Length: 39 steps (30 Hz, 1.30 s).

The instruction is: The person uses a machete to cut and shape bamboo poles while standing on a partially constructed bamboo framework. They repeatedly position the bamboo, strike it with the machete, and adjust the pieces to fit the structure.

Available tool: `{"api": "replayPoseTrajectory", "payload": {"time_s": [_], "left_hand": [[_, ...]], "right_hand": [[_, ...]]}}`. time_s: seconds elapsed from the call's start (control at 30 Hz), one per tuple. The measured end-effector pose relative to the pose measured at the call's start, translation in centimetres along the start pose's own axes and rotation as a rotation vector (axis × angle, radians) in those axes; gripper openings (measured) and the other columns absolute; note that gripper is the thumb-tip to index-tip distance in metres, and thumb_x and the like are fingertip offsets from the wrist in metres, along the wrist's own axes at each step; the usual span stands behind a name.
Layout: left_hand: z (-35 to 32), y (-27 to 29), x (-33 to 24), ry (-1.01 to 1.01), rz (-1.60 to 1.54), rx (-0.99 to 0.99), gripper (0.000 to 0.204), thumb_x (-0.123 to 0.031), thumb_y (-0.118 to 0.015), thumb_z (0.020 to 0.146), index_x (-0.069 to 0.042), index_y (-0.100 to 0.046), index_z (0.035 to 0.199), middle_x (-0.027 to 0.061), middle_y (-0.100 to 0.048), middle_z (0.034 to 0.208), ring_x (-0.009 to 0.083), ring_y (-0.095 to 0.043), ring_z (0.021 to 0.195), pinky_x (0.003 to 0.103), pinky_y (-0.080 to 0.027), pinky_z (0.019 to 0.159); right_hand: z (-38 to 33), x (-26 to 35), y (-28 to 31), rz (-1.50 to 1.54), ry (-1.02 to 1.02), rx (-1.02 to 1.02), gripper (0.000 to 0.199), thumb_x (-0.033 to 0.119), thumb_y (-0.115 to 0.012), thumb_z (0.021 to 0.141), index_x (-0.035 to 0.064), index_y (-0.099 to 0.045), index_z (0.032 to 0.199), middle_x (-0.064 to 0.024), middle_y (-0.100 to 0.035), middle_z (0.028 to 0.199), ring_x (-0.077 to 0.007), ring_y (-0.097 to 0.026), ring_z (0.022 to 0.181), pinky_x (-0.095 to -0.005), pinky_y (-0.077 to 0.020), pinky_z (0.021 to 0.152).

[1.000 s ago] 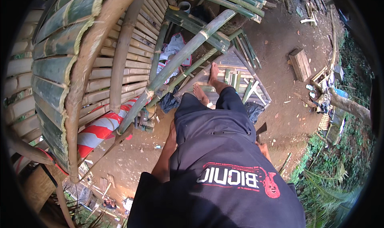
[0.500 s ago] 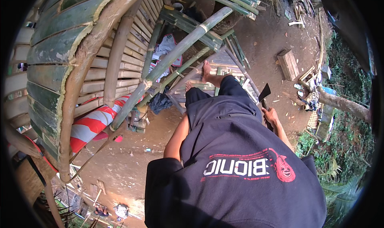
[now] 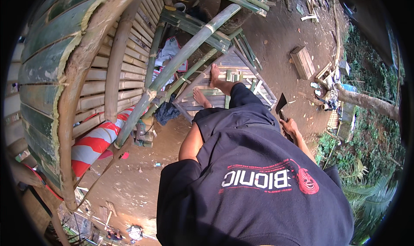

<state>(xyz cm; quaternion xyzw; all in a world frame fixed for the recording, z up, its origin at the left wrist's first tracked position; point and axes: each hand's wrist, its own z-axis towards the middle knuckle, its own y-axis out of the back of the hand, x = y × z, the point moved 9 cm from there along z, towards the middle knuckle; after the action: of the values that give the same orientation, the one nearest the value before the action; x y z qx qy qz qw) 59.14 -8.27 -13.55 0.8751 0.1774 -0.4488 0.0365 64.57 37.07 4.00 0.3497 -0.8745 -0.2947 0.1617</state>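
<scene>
Moved since the earliest frame: right hand (image 3: 290, 127), swung out from the shirt (image 3: 258, 172), with knife (image 3: 281, 103). Left hand: out of sight, state unknown. Right hand: fingers wrapped round the knife's handle; blade ahead of the fist, long axis running forward, slightly left. Platform (image 3: 237, 62): slatted, under bare feet (image 3: 214, 77), ahead-left. Crate (image 3: 302, 63): wooden, ahead-right, well apart.

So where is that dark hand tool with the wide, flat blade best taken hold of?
Probably by its narrow, dark handle, from the person's right, where the right hand already grips it: the blade widens toward its far end, pointing forward.
</scene>
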Motion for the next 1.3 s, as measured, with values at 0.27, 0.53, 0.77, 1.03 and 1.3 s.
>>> {"api": "replayPoseTrajectory", "payload": {"time_s": [0.27,0.53,0.77,1.03,1.3], "left_hand": [[-0.5,-1.5,0.7,0.001,0.047,0.102,0.027,-0.015,-0.050,0.097,-0.001,-0.058,0.119,0.0085,-0.065,0.101,0.0163,-0.062,0.093,0.029,-0.048,0.082],[-1.4,-1.2,0.6,-0.015,0.119,0.214,0.026,-0.015,-0.050,0.097,-0.001,-0.058,0.118,0.0083,-0.064,0.100,0.0163,-0.062,0.092,0.029,-0.048,0.082],[-8.7,4.6,3.3,0.005,0.384,0.421,0.026,-0.015,-0.050,0.097,-0.001,-0.058,0.117,0.0082,-0.064,0.099,0.0163,-0.061,0.091,0.029,-0.048,0.081],[-13.3,9.1,5.5,-0.039,0.559,0.361,0.025,-0.016,-0.050,0.097,-0.001,-0.058,0.116,0.0080,-0.064,0.098,0.0164,-0.061,0.090,0.029,-0.048,0.081],[-12.0,8.8,5.5,-0.113,0.655,0.371,0.024,-0.016,-0.050,0.098,-0.001,-0.058,0.115,0.0079,-0.064,0.097,0.0164,-0.061,0.089,0.029,-0.048,0.080]], "right_hand": [[-2.0,-3.0,-2.0,-0.127,0.016,-0.049,0.041,0.031,-0.064,0.091,-0.0077,-0.059,0.080,-0.0168,-0.064,0.066,-0.0229,-0.063,0.050,-0.0390,-0.0510,0.047],[1.2,-8.9,-5.2,-0.221,-0.002,-0.036,0.065,0.047,-0.061,0.084,-0.0149,-0.063,0.102,-0.0397,-0.061,0.100,-0.0440,-0.063,0.103,-0.0455,-0.0510,0.086],[2.6,-8.3,-7.6,-0.232,0.047,-0.016,0.057,0.043,-0.058,0.085,-0.0116,-0.064,0.101,-0.0381,-0.061,0.103,-0.0442,-0.064,0.101,-0.0461,-0.0530,0.082],[4.6,-5.8,-9.1,-0.236,0.147,-0.015,0.048,0.035,-0.054,0.087,-0.0099,-0.065,0.100,-0.0368,-0.062,0.103,-0.0443,-0.064,0.102,-0.0463,-0.0533,0.082],[7.6,-7.1,-12.7,-0.212,0.224,0.021,0.044,0.031,-0.052,0.087,-0.0091,-0.065,0.100,-0.0361,-0.062,0.103,-0.0443,-0.063,0.103,-0.0464,-0.0533,0.082]]}}
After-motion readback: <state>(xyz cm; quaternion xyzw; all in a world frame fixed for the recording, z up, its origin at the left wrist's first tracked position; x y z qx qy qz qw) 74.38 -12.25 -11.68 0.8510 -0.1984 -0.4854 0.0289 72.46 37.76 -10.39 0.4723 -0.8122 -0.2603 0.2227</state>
